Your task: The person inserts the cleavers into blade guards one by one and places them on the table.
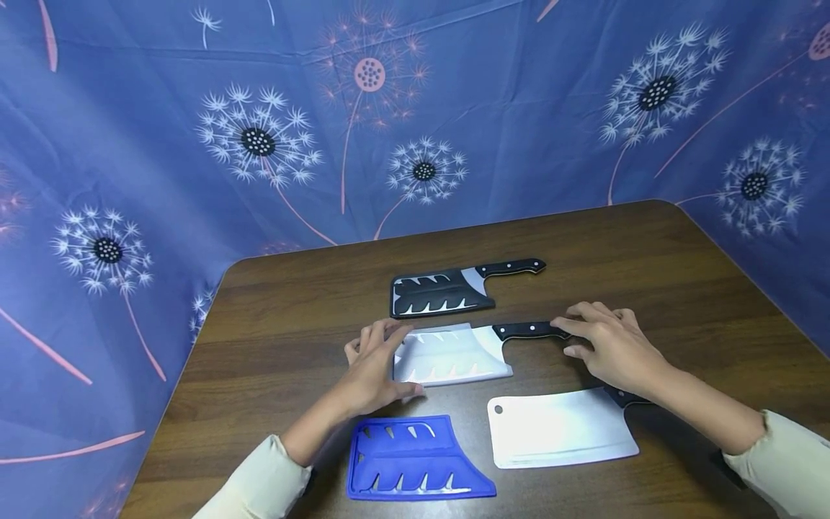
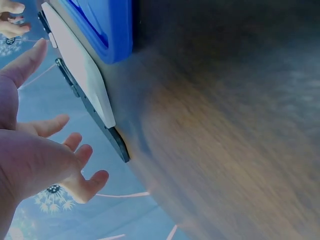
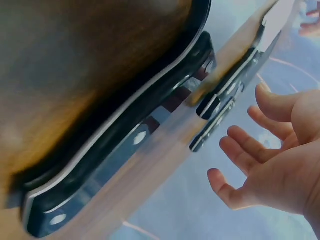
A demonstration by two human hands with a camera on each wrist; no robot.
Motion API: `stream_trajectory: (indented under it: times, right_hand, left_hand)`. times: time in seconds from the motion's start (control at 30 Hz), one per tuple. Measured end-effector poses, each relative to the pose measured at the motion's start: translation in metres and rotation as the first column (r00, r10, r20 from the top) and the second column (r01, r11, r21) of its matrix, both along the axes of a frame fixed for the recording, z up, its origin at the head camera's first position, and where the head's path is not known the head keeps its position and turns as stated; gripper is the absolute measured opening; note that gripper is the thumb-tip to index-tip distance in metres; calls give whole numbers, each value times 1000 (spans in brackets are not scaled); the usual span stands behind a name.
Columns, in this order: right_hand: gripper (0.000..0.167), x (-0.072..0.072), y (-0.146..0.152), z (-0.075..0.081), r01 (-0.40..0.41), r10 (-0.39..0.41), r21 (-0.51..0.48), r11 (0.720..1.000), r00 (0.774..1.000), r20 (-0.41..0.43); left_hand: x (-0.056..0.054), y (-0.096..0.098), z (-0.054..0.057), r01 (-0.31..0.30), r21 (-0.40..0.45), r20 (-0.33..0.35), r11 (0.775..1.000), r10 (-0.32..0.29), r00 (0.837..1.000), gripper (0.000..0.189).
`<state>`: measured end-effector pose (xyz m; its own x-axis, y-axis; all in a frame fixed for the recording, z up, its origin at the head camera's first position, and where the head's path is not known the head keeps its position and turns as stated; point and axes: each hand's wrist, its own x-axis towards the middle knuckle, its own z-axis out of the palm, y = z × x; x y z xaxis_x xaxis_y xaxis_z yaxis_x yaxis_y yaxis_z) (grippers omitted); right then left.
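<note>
Midway across the table lies a cleaver in a white blade cover (image 1: 447,357), its black handle (image 1: 528,330) to the right. My left hand (image 1: 376,364) is at the cover's left end, thumb and fingers spread apart around that end. Beyond the handle's right end hovers my right hand (image 1: 606,342), fingers loosely bent and nothing in its grasp. Nearer to me is a bare cleaver (image 1: 560,430), its handle (image 3: 135,120) partly hidden under my right wrist in the head view. A blue blade cover (image 1: 415,461) with slots lies in front of my left hand.
Farther back on the brown wooden table (image 1: 292,303) lies another cleaver in a black blade cover (image 1: 441,294), its handle also pointing right. A blue cloth (image 1: 519,108) with dandelion prints hangs behind the table and along both sides.
</note>
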<state>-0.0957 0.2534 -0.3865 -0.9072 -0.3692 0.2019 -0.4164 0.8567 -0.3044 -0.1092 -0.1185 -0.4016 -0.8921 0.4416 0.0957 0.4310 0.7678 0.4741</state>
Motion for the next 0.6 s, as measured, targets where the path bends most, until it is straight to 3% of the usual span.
stream_trajectory:
  times: [0.17, 0.43, 0.6]
  right_hand:
    - [48, 12, 14, 1, 12, -13, -21, 1000, 1000, -15]
    - [49, 28, 30, 1, 21, -23, -51, 998, 999, -40]
    - [56, 36, 40, -1, 7, -9, -73, 997, 999, -35]
  left_hand:
    - [13, -5, 2, 0, -9, -20, 1000, 0, 1000, 86]
    - [32, -14, 4, -7, -22, 5, 1000, 7, 1000, 85]
    - [42, -19, 6, 40, -24, 16, 999, -40, 999, 88]
